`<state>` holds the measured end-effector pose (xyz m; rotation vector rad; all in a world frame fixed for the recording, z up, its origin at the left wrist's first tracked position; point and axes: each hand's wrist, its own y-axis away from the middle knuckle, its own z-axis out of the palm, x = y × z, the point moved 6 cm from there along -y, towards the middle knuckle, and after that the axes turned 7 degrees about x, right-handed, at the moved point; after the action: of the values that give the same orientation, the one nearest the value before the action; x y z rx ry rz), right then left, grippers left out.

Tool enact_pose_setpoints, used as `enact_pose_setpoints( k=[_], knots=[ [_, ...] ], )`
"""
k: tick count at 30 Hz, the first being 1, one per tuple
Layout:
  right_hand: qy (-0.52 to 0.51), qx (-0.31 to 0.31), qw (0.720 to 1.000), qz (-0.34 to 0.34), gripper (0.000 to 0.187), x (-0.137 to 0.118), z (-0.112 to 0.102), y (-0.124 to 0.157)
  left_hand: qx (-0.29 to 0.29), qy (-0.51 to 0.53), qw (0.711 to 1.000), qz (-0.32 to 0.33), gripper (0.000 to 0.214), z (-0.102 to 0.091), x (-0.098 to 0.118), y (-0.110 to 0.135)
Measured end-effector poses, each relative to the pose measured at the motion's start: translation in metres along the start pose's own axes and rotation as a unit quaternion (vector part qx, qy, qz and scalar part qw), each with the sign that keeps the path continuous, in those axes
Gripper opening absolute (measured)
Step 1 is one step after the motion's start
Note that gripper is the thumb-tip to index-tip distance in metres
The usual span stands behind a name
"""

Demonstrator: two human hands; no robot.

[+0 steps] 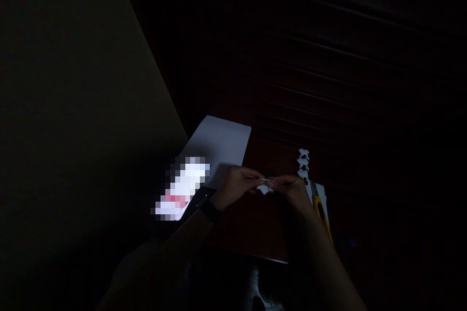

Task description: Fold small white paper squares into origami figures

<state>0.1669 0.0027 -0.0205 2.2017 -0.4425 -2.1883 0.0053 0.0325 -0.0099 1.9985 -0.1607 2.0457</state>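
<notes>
The scene is very dark. My left hand [235, 185] and my right hand [294, 190] meet above a dark wooden table [255, 233]. Both pinch a small white piece of paper [265, 186] between their fingertips. A dark watch sits on my left wrist. A white sheet of paper [221, 148] lies just beyond my left hand. A short row of small folded white paper pieces [303, 163] lies beyond my right hand.
A yellow utility knife [321, 211] lies on a white scrap right of my right hand. A bright blurred object [184, 188] sits left of my left wrist. A pale wall [73, 107] rises at the left. Dark slats fill the back.
</notes>
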Motion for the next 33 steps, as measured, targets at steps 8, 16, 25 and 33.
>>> enact_pose_setpoints(
  k=[8,16,25,33],
  knots=[
    [0.06,0.011,0.998,-0.008,0.016,0.001,-0.003,-0.001,-0.025,-0.075,0.995,0.066,0.014,-0.004,0.012,0.002],
    [0.072,0.0,0.997,-0.015,0.018,-0.016,0.0,-0.008,0.022,-0.093,0.994,0.057,0.013,-0.006,0.007,-0.006],
    [0.089,0.032,0.995,-0.028,0.014,-0.018,-0.01,-0.019,0.031,-0.065,0.99,0.124,0.008,0.0,0.003,-0.026],
    [0.09,0.055,0.994,-0.024,0.008,-0.014,-0.012,-0.023,0.011,-0.115,0.979,0.168,0.011,0.003,0.016,-0.025]
  ],
)
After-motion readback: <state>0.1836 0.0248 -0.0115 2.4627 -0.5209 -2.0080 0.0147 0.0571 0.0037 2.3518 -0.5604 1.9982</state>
